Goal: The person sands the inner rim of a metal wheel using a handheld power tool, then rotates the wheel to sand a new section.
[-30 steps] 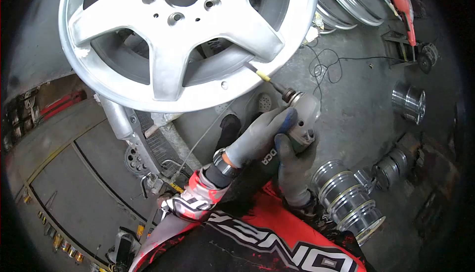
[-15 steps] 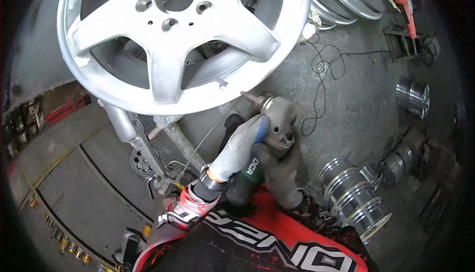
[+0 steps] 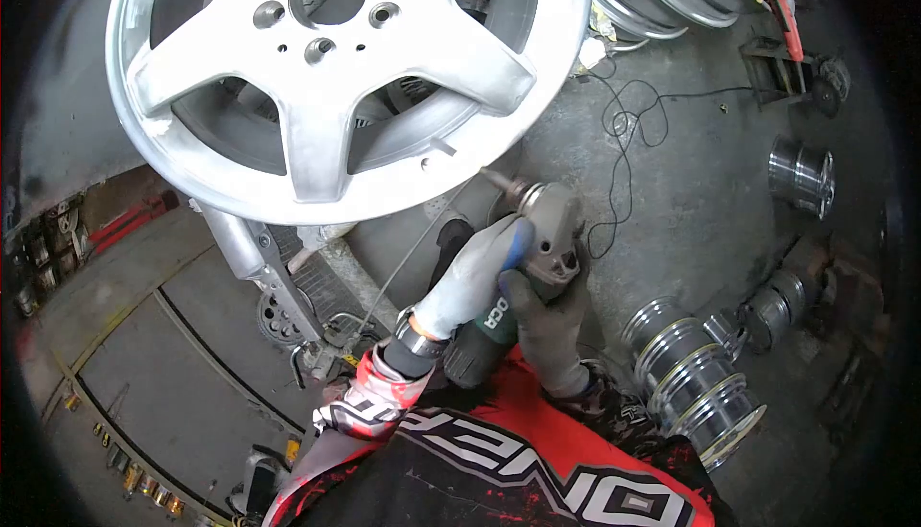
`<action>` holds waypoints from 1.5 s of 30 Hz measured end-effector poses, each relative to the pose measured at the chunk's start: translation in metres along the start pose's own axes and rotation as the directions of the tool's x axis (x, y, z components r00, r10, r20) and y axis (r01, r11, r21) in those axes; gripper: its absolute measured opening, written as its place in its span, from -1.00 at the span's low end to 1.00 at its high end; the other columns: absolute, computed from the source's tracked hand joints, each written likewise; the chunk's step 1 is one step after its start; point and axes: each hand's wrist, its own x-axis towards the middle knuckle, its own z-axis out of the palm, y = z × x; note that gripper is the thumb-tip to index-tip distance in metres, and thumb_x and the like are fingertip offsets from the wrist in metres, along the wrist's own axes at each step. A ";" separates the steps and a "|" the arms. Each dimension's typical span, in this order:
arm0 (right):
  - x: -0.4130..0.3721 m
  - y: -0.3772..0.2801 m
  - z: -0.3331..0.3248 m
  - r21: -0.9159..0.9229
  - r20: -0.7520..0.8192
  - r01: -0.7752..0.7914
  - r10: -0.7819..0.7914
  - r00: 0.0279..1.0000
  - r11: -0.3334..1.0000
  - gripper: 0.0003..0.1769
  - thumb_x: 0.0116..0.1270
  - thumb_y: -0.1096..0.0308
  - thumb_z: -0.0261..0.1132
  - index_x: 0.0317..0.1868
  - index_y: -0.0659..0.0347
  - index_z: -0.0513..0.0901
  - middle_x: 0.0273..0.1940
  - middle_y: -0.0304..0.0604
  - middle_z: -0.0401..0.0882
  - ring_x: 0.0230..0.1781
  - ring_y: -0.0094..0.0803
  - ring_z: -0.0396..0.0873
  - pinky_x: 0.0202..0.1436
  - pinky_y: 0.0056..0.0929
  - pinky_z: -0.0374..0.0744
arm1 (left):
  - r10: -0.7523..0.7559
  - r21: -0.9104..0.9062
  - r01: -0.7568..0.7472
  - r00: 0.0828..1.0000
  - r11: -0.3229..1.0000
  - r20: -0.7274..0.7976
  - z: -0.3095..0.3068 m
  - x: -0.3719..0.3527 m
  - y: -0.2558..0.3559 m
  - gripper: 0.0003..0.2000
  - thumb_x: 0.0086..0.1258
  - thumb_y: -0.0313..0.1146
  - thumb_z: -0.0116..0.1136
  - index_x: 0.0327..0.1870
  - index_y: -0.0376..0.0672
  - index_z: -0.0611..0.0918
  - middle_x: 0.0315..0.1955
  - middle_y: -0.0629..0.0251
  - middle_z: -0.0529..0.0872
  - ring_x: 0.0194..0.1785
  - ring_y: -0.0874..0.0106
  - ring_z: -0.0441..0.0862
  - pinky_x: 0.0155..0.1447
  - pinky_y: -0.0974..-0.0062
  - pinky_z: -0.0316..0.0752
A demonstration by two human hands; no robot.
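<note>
Spanning the upper left of the frame, a wheel [image 3: 317, 148] of pale, matte metal shows broad tapering spokes, a smooth rounded rim and bolt holes around a circular central opening. Under its lower left edge sits a silvery metal stand [image 3: 235, 239], partly cylindrical. At the centre, the left hand [image 3: 475, 273], in a grey knitted-looking glove with a blue patch, curls firmly around a power tool [image 3: 552, 234]. A dark-strapped watch [image 3: 419, 338] circles that wrist. The tool has a dull grey angular head and a green and black body; its narrow bit points at the wheel's lower right edge, though contact cannot be told. Just right, the right hand [image 3: 550, 326], in a darker glove, wraps the same tool. Beyond, a grey, scuffed floor [image 3: 691, 210] carries a looping black cord [image 3: 625, 177], a row of shiny ribbed rims [image 3: 686, 364] at lower right and another polished rim [image 3: 801, 177] near the right edge.
</note>
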 end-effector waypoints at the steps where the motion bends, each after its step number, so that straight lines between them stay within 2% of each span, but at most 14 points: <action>1: 0.000 -0.002 0.000 0.002 -0.002 0.001 -0.001 1.000 1.000 -0.07 0.18 0.46 0.60 0.49 0.35 0.27 0.28 -0.04 0.50 0.24 -0.33 0.57 0.25 -0.37 0.63 | -0.077 -0.029 0.078 0.997 0.997 0.024 -0.003 -0.003 0.009 -0.63 0.46 -0.49 0.08 0.26 -0.41 0.52 0.10 -0.15 0.62 0.13 -0.13 0.61 0.28 0.20 0.52; 5: 0.008 -0.011 -0.003 0.020 -0.025 0.014 -0.013 1.000 1.000 -0.06 0.18 0.49 0.60 0.50 0.34 0.27 0.28 -0.04 0.50 0.26 -0.32 0.57 0.25 -0.36 0.63 | -0.127 -0.277 0.120 0.992 0.953 -0.010 0.008 0.010 0.007 -0.59 0.46 -0.53 0.07 0.32 -0.41 0.51 0.17 -0.19 0.62 0.20 -0.15 0.60 0.33 0.18 0.51; 7: 0.016 -0.017 -0.007 0.034 -0.063 0.009 -0.007 0.998 0.999 -0.05 0.18 0.50 0.59 0.51 0.34 0.26 0.29 -0.04 0.50 0.27 -0.32 0.56 0.26 -0.36 0.62 | 0.118 0.093 -0.116 0.993 0.989 -0.019 0.014 0.017 -0.018 -0.56 0.48 -0.56 0.06 0.37 -0.41 0.49 0.26 -0.18 0.61 0.30 -0.10 0.59 0.39 0.18 0.48; 11: 0.022 -0.022 -0.010 -0.014 -0.074 -0.001 0.000 0.997 1.000 -0.07 0.19 0.48 0.61 0.49 0.35 0.28 0.27 -0.05 0.50 0.22 -0.33 0.59 0.20 -0.38 0.65 | 0.043 0.087 -0.048 0.998 0.995 0.054 0.020 0.022 -0.026 -0.56 0.53 -0.57 0.04 0.41 -0.42 0.47 0.33 -0.16 0.59 0.37 -0.05 0.58 0.42 0.17 0.47; 14: 0.021 -0.009 -0.007 0.014 -0.060 0.076 -0.075 0.995 0.997 -0.09 0.18 0.45 0.63 0.45 0.36 0.31 0.24 -0.05 0.53 0.17 -0.35 0.62 0.15 -0.39 0.67 | -0.213 -0.265 0.198 0.977 0.944 -0.029 0.024 0.009 -0.030 -0.54 0.57 -0.51 0.05 0.46 -0.43 0.43 0.38 -0.16 0.56 0.41 -0.02 0.55 0.47 0.19 0.43; 16: 0.022 -0.008 -0.008 0.010 -0.072 0.131 -0.130 0.989 0.991 -0.11 0.17 0.44 0.64 0.43 0.36 0.33 0.22 -0.04 0.54 0.14 -0.35 0.64 0.13 -0.39 0.68 | -0.481 -0.684 0.413 0.871 0.602 0.103 0.017 0.027 0.002 -0.54 0.65 -0.41 -0.02 0.48 -0.43 0.41 0.39 -0.15 0.55 0.44 0.01 0.53 0.51 0.23 0.39; 17: 0.023 -0.013 -0.009 -0.009 -0.066 0.095 -0.095 0.993 0.995 -0.10 0.16 0.43 0.64 0.43 0.37 0.33 0.22 -0.03 0.54 0.15 -0.35 0.63 0.15 -0.38 0.67 | -0.480 -0.683 0.416 0.871 0.601 0.108 0.018 0.025 -0.006 -0.54 0.65 -0.41 -0.02 0.48 -0.43 0.41 0.39 -0.15 0.55 0.44 0.01 0.53 0.51 0.23 0.39; 19: 0.027 -0.023 -0.009 -0.032 -0.068 0.060 -0.062 0.996 0.998 -0.10 0.16 0.42 0.65 0.43 0.37 0.33 0.23 -0.02 0.54 0.16 -0.35 0.63 0.18 -0.37 0.66 | 0.019 -0.027 -0.022 0.997 0.999 -0.074 0.021 0.025 -0.021 -0.53 0.75 -0.25 -0.14 0.47 -0.44 0.43 0.37 -0.07 0.59 0.43 0.16 0.54 0.50 0.31 0.37; 23: 0.030 -0.030 -0.010 -0.007 -0.017 0.056 -0.056 0.998 0.998 -0.11 0.17 0.42 0.63 0.43 0.37 0.33 0.23 -0.01 0.53 0.17 -0.34 0.62 0.21 -0.35 0.65 | -0.136 -0.185 0.123 0.989 0.975 -0.057 0.025 0.028 -0.008 -0.50 0.79 -0.19 -0.22 0.47 -0.44 0.42 0.37 -0.04 0.59 0.40 0.21 0.56 0.50 0.30 0.38; 26: 0.031 -0.030 -0.013 -0.029 0.044 0.055 -0.054 0.998 0.998 -0.08 0.20 0.44 0.59 0.48 0.34 0.26 0.26 -0.01 0.50 0.22 -0.33 0.57 0.24 -0.34 0.64 | -0.413 -0.565 0.367 0.909 0.739 0.051 0.023 0.034 -0.004 -0.51 0.79 -0.19 -0.21 0.46 -0.45 0.43 0.35 -0.04 0.61 0.38 0.20 0.58 0.48 0.31 0.39; 32: 0.037 -0.034 -0.009 0.032 -0.020 0.070 -0.069 0.997 0.997 -0.09 0.17 0.43 0.62 0.45 0.36 0.30 0.26 -0.01 0.52 0.22 -0.32 0.60 0.25 -0.32 0.64 | 0.045 -0.036 -0.051 0.988 0.998 -0.148 0.028 0.036 -0.021 -0.50 0.81 -0.14 -0.24 0.42 -0.43 0.49 0.29 0.03 0.67 0.35 0.32 0.59 0.44 0.38 0.41; 34: 0.033 -0.030 -0.007 0.029 0.008 0.050 -0.050 0.999 0.998 -0.07 0.17 0.42 0.62 0.46 0.37 0.28 0.27 0.00 0.51 0.23 -0.31 0.60 0.25 -0.32 0.64 | -0.289 -0.490 0.252 0.957 0.834 0.001 0.019 0.034 0.008 -0.48 0.80 -0.11 -0.21 0.44 -0.43 0.48 0.30 0.06 0.66 0.37 0.35 0.57 0.46 0.38 0.40; 37: 0.019 -0.012 -0.003 0.031 -0.007 0.038 -0.038 0.999 0.999 -0.04 0.15 0.42 0.63 0.47 0.36 0.27 0.27 0.02 0.51 0.25 -0.30 0.59 0.29 -0.31 0.61 | -0.497 -0.624 0.426 0.865 0.655 0.070 0.015 0.019 0.007 -0.45 0.80 -0.07 -0.19 0.44 -0.43 0.48 0.30 0.07 0.66 0.36 0.36 0.57 0.46 0.38 0.40; 45: -0.007 0.014 0.011 -0.053 0.054 -0.030 0.033 0.998 0.998 0.00 0.13 0.41 0.65 0.48 0.30 0.22 0.30 -0.01 0.49 0.31 -0.31 0.54 0.38 -0.28 0.54 | -0.571 -0.516 0.490 0.821 0.702 0.002 -0.007 -0.018 0.015 -0.44 0.77 0.00 -0.18 0.34 -0.40 0.56 0.22 -0.01 0.69 0.27 0.27 0.63 0.40 0.31 0.44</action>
